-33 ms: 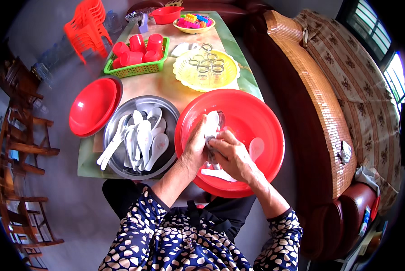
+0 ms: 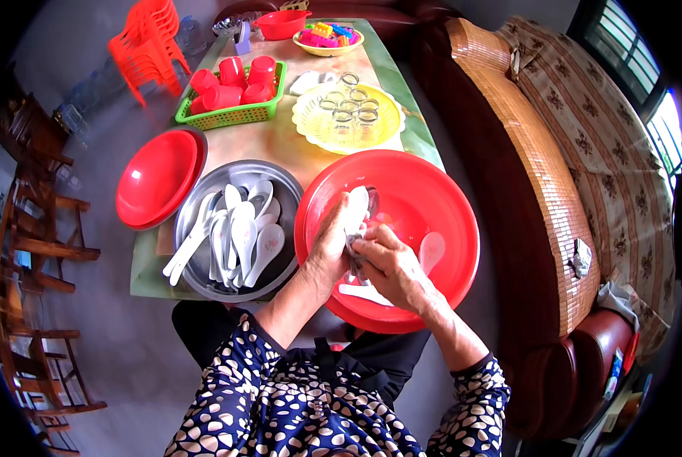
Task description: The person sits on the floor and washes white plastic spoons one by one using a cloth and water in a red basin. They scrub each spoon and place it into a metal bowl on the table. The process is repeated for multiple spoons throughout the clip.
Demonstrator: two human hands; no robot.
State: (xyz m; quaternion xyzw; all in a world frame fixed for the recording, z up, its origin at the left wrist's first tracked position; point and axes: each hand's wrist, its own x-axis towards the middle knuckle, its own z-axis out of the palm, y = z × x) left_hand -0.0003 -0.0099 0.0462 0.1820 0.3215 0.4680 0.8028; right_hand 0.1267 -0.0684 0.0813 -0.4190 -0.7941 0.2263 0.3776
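Over the big red basin [image 2: 447, 198], my left hand [image 2: 329, 242] is closed around a white soup spoon [image 2: 358, 204], its bowl pointing away from me. My right hand [image 2: 390, 259] is closed at the lower part of that spoon, pressing something small and greyish against it, perhaps a cloth; my fingers mostly hide it. In the basin lie another white spoon [image 2: 431, 250] at the right and a white spoon handle [image 2: 365, 294] under my hands. To the left, a grey metal basin [image 2: 286, 199] holds a heap of white spoons [image 2: 242, 234].
A red lid-like dish [image 2: 155, 180] overhangs the table's left edge. Farther back stand a green basket [image 2: 231, 116] of red cups, a yellow tray [image 2: 318, 129] with several glasses, and a bowl [image 2: 326, 52] of colourful blocks. A sofa [image 2: 463, 145] runs along the right.
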